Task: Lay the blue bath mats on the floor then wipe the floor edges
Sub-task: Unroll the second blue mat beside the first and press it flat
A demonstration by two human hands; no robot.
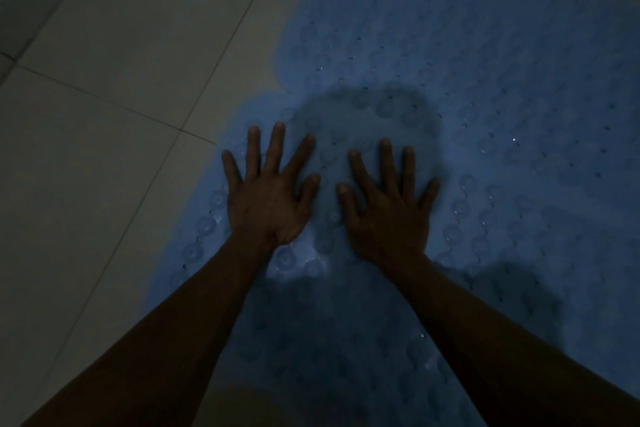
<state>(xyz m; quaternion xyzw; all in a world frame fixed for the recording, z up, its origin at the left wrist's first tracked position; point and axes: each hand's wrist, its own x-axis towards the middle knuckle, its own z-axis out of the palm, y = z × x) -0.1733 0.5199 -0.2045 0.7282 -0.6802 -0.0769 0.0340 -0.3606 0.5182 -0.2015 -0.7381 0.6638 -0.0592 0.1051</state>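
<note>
Dim light. A blue mat (485,114) lies flat on the tiled floor (104,80), filling the right and lower part of the view, its curved left edge against the pale tiles. Rows of round suction cups show through its surface. Both hands rest palm down on the mat, side by side near that edge: the left hand (266,198) and the right hand (388,211), fingers (277,142) straight and spread, gripping nothing.

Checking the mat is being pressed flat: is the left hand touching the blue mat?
Touching. The head view shows the left hand lying flat, fingers spread, on the blue mat.
</note>
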